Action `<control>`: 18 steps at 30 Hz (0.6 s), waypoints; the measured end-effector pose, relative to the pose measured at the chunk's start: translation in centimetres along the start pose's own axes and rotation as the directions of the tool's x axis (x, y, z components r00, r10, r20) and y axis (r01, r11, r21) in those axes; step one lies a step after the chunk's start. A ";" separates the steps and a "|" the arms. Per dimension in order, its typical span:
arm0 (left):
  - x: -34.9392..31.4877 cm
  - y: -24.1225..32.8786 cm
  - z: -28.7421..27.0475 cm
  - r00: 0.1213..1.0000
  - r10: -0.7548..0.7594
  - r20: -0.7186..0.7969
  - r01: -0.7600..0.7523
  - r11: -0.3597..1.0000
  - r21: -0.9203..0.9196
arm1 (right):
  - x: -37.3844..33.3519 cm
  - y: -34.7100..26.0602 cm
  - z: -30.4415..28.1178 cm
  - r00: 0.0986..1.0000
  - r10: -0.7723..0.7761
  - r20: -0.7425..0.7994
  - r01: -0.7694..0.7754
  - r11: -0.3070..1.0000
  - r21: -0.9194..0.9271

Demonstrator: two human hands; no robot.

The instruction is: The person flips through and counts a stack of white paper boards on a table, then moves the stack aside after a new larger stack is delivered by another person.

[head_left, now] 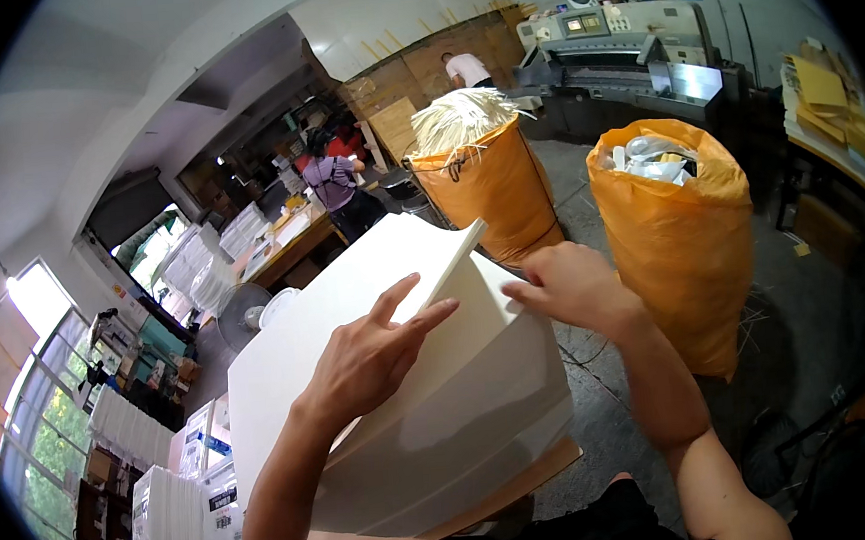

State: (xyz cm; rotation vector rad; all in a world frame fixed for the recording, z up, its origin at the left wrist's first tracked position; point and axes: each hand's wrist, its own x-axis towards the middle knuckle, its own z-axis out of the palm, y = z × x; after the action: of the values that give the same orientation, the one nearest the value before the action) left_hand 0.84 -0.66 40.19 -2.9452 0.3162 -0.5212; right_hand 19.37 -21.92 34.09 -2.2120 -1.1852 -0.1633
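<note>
A: Nearest item, by our list?
B: Board, one, brown; near edge and right corner visible, the rest under our stack, white paper.
A: Our hands?
B: Left hand, one: fingers spread over the top sheets, gripping nothing. Right hand, one: fingers curled, thumb toward the stack's right side, up from the board's right corner; whether it pinches paper, we cannot tell.
A: Paper, condition?
B: Far corner curled up, just beyond our hands.
A: Handling note?
B: We would lay the left palm flat and light, and ease that corner along its curve; a sideways push could crease it.
A: Farther items?
B: Sacks, two, orange, past the board's far right side.
</note>
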 end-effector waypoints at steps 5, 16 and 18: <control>0.0 0.0 -0.1 0.999 -0.046 0.015 0.047 0.997 -0.064 | 0.6 0.0 -0.9 0.985 0.065 0.159 -0.057 0.997 -0.054; -0.2 -0.7 0.0 0.998 -0.042 -0.038 0.037 0.992 -0.118 | 2.7 -2.0 3.2 0.991 0.111 -0.074 0.043 0.263 0.964; -0.2 -0.7 0.2 0.998 -0.059 -0.028 0.055 0.989 -0.138 | 3.0 -1.7 4.3 0.980 0.067 -0.187 0.137 0.450 0.882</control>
State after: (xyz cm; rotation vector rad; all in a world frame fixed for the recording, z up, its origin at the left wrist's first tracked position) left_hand 0.85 0.08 40.03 -3.0897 0.2832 -0.5773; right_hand 19.11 -16.60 32.54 -1.1643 -0.8748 0.2073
